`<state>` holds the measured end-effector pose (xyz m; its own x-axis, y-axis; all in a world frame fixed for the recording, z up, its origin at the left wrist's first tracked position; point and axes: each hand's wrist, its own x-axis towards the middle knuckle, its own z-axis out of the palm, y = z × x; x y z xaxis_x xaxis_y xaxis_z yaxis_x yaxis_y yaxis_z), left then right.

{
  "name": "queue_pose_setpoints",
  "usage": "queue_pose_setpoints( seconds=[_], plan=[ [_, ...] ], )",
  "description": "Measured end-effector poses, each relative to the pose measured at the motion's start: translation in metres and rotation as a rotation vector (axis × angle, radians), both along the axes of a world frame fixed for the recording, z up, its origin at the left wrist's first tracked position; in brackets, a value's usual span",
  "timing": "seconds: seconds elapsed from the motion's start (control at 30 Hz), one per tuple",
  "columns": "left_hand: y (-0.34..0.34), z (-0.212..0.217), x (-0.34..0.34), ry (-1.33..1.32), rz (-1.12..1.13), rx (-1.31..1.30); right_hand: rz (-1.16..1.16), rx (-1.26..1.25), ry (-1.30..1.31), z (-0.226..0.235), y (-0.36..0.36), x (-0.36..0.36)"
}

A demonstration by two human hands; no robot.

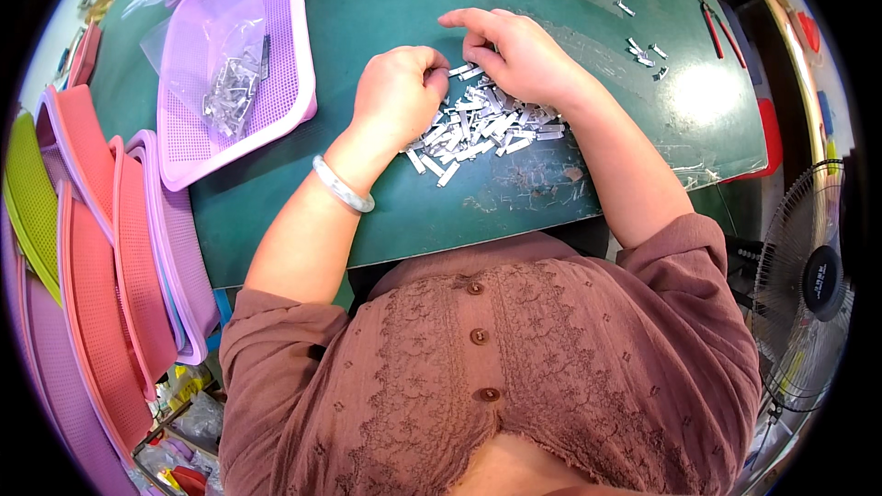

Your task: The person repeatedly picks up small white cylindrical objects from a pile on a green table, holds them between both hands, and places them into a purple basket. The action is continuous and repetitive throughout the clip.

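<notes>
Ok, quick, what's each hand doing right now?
Left hand: curled shut at the pile of small metal pieces; contents cannot be told.
Right hand: fingers bent, pinching one piece off the pile.

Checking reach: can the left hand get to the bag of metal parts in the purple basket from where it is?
Probably yes. The left hand rests by the pile of small metal pieces, and the bag lies uncovered in the open purple basket just to its left; nothing between.

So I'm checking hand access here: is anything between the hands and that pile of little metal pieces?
Nothing visible. The left hand and right hand both rest at the pile on the green mat.
</notes>
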<state>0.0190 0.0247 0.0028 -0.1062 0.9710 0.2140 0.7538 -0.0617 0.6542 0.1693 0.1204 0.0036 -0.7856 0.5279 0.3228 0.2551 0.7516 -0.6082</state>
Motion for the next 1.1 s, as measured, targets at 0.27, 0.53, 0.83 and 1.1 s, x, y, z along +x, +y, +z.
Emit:
queue_pose_setpoints(
  seconds=[0.27, 0.53, 0.83, 1.1],
  plan=[
    [0.001, 0.001, -0.004, -0.162, 0.022, -0.089, 0.039, 0.002, -0.026, 0.004, 0.000, 0.001],
    [-0.001, 0.005, -0.015, -0.733, 0.029, -0.246, 0.038, -0.394, 0.109, 0.014, -0.004, 0.002],
    [-0.006, 0.014, -0.018, -1.030, 0.008, -0.402, 0.003, -0.498, 0.193, 0.017, -0.005, 0.001],
    [-0.006, 0.011, -0.017, -1.086, 0.023, -0.348, 0.023, -0.645, 0.248, 0.018, -0.005, 0.000]
  ],
)
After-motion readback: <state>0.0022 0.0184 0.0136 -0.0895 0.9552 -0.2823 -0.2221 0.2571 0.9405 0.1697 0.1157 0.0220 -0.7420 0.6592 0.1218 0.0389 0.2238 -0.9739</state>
